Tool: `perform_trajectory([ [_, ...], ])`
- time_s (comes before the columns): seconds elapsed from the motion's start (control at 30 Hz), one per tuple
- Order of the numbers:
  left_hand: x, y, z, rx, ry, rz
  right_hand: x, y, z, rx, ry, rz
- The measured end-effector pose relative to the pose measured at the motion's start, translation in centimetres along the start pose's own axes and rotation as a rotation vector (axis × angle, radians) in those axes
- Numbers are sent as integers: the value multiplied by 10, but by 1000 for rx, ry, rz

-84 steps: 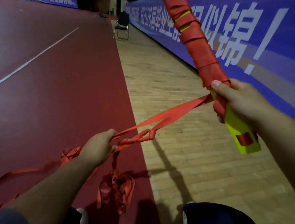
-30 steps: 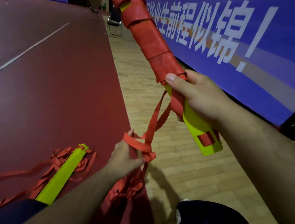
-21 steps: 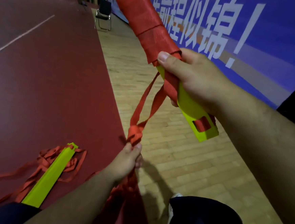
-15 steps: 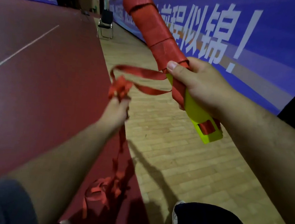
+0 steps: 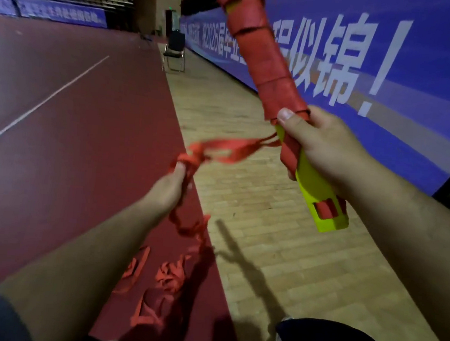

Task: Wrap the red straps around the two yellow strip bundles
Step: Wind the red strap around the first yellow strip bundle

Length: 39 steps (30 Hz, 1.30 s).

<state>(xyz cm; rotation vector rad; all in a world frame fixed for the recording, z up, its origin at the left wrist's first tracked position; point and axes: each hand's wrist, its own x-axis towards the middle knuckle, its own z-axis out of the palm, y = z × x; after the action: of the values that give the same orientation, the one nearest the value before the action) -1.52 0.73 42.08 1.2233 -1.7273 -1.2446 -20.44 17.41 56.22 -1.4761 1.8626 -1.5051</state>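
Right hand point(image 5: 320, 148) closed round the yellow strip bundle point(image 5: 315, 187), fingers wrapped behind it, thumb laid flat across the front with its tip on the lower edge of the red wrapping. The bundle is held in the air, slanting up and to the left out of the top of the view, with its bare yellow end below the fist; a bit of red shows through a slot near that end. Left hand point(image 5: 168, 190) blurred, fingers curled round a bunched length of the red strap point(image 5: 228, 149), forearm stretched forward and lower than the right. The strap covers the upper bundle in overlapping turns, leaves it just under the right thumb, runs slack across to the left hand, then drops to a loose heap on the red mat point(image 5: 73, 131) close to its edge with the wooden floor point(image 5: 268, 227). Blue banner point(image 5: 426, 100) along the right: large white "似锦!" reads clearly, smaller "2026" further back; the remaining characters are blurred or hidden. A dark chair point(image 5: 175, 50) stands at the far end.
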Motion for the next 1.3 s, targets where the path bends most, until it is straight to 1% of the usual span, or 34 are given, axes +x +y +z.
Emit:
perform_trajectory([
  [0.07, -4, -52, -2, 108, -68, -27, -2, 12, 1, -38, -37, 35],
  [0.1, -5, -69, -2, 107, -102, -33, -3, 17, 2, -48, -52, 49],
  [0.17, -3, -89, -4, 99, -142, -42, -4, 23, 7, -49, -75, 72],
  [0.23, 3, -91, -6, 85, -109, -12, -4, 26, 10, -52, -85, 86],
  [0.27, 8, -84, -8, 54, -67, 19, -4, 25, 11, -64, -83, 83],
  [0.33, 18, -54, -15, -104, 0, 89, -1, 25, 12, -77, -77, 73],
  [0.37, 20, -33, -20, -221, 39, 154, -1, 24, 12, -80, -71, 68],
  [0.43, 17, 15, -35, -413, 168, 340, 0, 22, 12, -63, -58, 62],
  [0.47, 12, 33, -42, -489, 216, 404, 0, 22, 13, -50, -52, 64],
  [0.5, 6, 46, -45, -566, 217, 429, -1, 20, 14, -33, -48, 65],
  [0.53, -1, 50, -43, -617, 163, 378, -1, 20, 15, -19, -44, 71],
  [0.57, -8, 49, -39, -670, 40, 248, -2, 21, 16, -3, -41, 80],
  [0.63, -18, 26, -28, -675, -279, -147, -3, 22, 18, -5, -52, 89],
  [0.67, -21, 11, -25, -665, -425, -288, -3, 23, 19, -27, -53, 91],
  [0.7, -21, -4, -22, -662, -535, -372, -4, 25, 19, -47, -51, 97],
  [0.73, -23, -15, -20, -644, -615, -415, -4, 27, 19, -71, -52, 106],
  [0.77, -26, -23, -17, -619, -654, -428, -4, 29, 19, -100, -53, 110],
  [0.8, -31, -29, -13, -580, -657, -402, -5, 30, 19, -132, -58, 112],
  [0.83, -35, -34, -10, -508, -629, -332, -6, 30, 19, -151, -65, 110],
  [0.87, -39, -40, -6, -398, -576, -215, -6, 30, 19, -157, -72, 111],
  [0.9, -41, -48, -4, -257, -519, -60, -6, 30, 19, -151, -74, 115],
  [0.93, -43, -57, -2, -115, -483, 101, -6, 29, 19, -140, -76, 121],
  [0.97, -43, -65, 0, -9, -480, 221, -5, 29, 19, -126, -77, 126],
  [1.0, -44, -74, 1, 61, -489, 256, -4, 28, 19, -108, -75, 128],
  [1.03, -46, -84, 2, 66, -504, 233, -2, 28, 19, -89, -67, 124],
  [1.1, -54, -100, 4, -3, -532, 142, 0, 25, 18, -52, -46, 112],
  [1.2, -61, -128, 7, -75, -391, -48, 1, 16, 16, -6, -27, 105],
  [1.3, -60, -141, 9, -257, -206, -159, 4, 12, 12, 13, -11, 92],
])
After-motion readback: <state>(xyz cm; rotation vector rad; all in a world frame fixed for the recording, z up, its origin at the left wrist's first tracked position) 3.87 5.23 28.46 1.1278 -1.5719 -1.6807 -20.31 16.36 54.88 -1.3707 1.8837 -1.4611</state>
